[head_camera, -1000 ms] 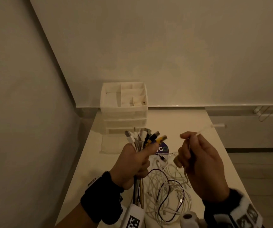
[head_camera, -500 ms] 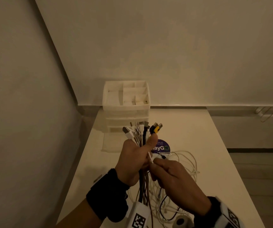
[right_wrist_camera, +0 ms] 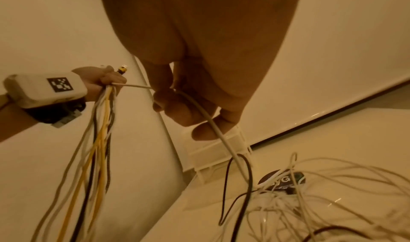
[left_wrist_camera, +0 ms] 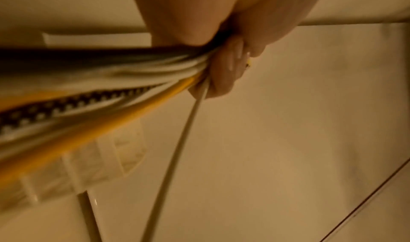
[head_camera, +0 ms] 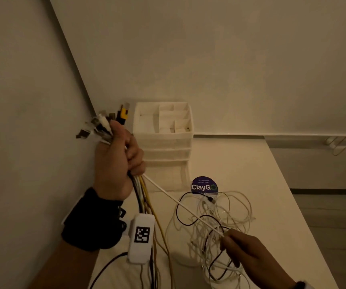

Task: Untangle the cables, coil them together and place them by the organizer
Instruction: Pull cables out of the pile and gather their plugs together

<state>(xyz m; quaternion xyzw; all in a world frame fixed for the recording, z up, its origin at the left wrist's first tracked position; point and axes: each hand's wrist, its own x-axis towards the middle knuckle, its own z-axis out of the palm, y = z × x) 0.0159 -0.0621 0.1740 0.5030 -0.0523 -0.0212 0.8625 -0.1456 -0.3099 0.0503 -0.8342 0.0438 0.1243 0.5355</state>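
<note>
1. The left hand (head_camera: 113,161), left of centre in the head view, is clenched around a bundle (head_camera: 145,197) of cables; its fingers (left_wrist_camera: 224,70) wrap the white, yellow and black strands tightly, and plugs (head_camera: 105,122) fan out above the fist.
2. The right hand (head_camera: 249,253), at the lower right, pinches one white cable (head_camera: 180,205) with curled fingers (right_wrist_camera: 177,110); the cable runs taut from the left fist to this grip.
3. A loose tangle (head_camera: 216,226) of white and black cables lies on the counter (head_camera: 262,184) under the taut cable, partly over a round purple sticker (head_camera: 204,185).
4. The organizer (head_camera: 163,132) stands at the counter's back left corner, against both walls.
5. Bare counter stretches right of the tangle to the right edge.
</note>
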